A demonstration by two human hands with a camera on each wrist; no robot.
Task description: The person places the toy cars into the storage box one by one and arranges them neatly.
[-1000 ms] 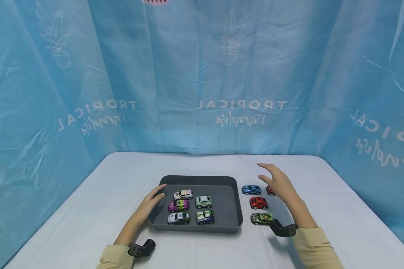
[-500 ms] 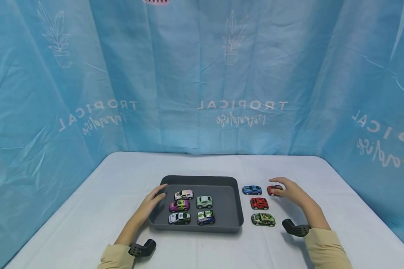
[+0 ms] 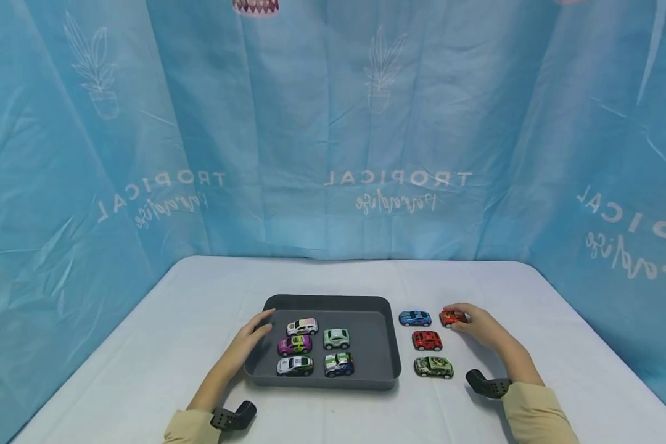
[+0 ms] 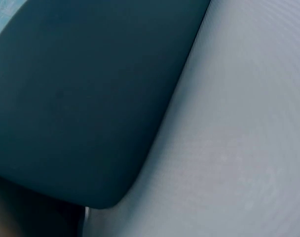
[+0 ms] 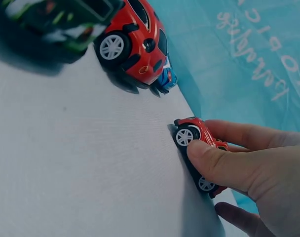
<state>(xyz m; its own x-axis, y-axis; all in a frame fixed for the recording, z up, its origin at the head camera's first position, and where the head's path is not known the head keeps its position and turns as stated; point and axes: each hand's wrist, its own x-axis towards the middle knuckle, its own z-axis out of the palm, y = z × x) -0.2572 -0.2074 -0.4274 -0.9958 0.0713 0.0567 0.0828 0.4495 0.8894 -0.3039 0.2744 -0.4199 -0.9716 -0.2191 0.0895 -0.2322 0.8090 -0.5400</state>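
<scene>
My right hand (image 3: 484, 327) pinches a small red toy car (image 3: 453, 318) at the back right of the table. In the right wrist view the thumb (image 5: 216, 162) presses the side of this car (image 5: 202, 132) between its wheels, with fingers on the far side. My left hand (image 3: 244, 345) rests at the left rim of a dark grey tray (image 3: 366, 381), its thumb and forefinger extended over the edge. The left wrist view is filled mostly by the tray's outer wall (image 4: 91, 98). Inside the tray stand several toy cars, among them a purple one (image 3: 295, 345) and a pale green one (image 3: 336, 338).
Right of the tray, a blue toy car (image 3: 414, 318), a red one with black spots (image 3: 427, 340) and a camouflage one (image 3: 433, 367) stand in a rough column on the white tablecloth (image 3: 333, 419). A blue curtain (image 3: 311, 123) hangs behind the table.
My right hand has moved right and down from above the blue car to the farthest red car and now pinches it. My left hand has stayed at the tray.
</scene>
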